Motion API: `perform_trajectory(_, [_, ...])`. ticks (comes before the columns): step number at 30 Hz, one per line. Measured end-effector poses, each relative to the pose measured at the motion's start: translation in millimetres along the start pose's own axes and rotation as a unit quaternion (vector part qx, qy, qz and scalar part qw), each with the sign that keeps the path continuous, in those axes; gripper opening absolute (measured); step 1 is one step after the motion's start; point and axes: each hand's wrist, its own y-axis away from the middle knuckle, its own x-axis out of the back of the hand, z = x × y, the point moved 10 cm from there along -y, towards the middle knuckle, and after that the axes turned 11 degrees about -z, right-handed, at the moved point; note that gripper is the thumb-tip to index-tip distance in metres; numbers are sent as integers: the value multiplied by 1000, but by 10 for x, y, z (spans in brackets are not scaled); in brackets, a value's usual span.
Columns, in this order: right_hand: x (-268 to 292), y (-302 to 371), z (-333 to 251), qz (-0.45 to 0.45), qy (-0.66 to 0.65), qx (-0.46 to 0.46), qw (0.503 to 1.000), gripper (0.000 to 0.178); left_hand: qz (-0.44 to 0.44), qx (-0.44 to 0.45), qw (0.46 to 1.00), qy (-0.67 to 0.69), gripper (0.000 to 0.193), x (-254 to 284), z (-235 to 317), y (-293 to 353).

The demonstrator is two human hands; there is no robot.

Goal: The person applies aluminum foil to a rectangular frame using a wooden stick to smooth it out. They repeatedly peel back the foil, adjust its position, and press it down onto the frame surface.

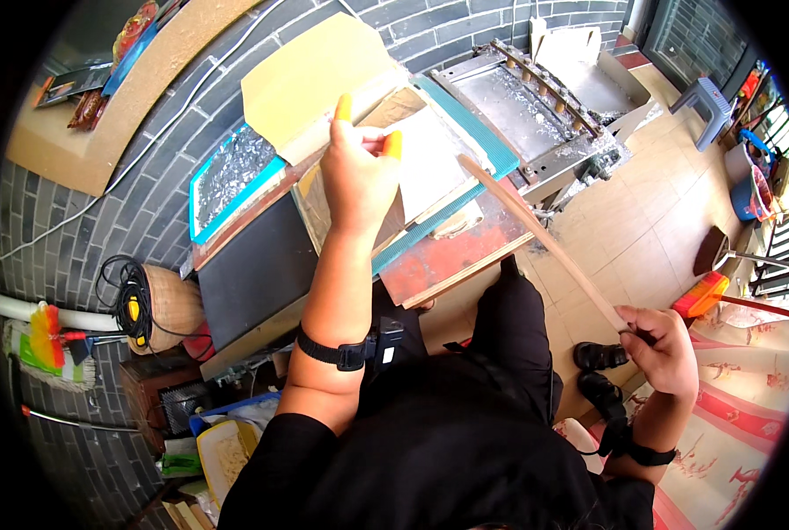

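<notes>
My left hand (356,177) is stretched forward over a low work table (452,265), with yellow covers on two fingertips. It presses on a pale sheet (430,163) lying in a teal-edged frame (487,146), next to a folded tan cardboard piece (310,75). My right hand (665,347) is held out to the right and grips one end of a long thin wooden slat (540,234). The slat slants up and left toward the frame. Black straps wrap both wrists.
A metal machine with rollers (536,97) stands behind the table. A second teal tray of grey flakes (231,172) lies to the left, beside a dark board (257,269). A coiled cable on a basket (151,305), a stool (703,97) and sandals (599,355) sit around.
</notes>
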Motion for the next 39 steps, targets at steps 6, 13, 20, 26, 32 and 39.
perform_trajectory(6, [-200,-416,-16,14,-75,-35,996,26,49,-78,995,-34,65,196,244,109])
perform_trajectory(13, [-432,-1055,-148,10,-45,21,999,28,47,-131,987,-81,72,121,417,188])
perform_trajectory(20, [-583,-1410,-237,1,-91,19,996,26,-86,-172,980,-40,62,-207,492,164])
perform_trajectory(26, [-654,-1541,-190,-8,-115,28,993,25,-137,-218,955,-148,22,91,623,-196])
perform_trajectory(32, [-647,-1604,-171,-4,-130,42,991,25,-80,-171,930,-316,30,472,-116,-1216])
perform_trajectory(39, [-653,-1570,-173,-4,-171,24,985,19,-45,-153,813,-560,39,640,-1065,-1512])
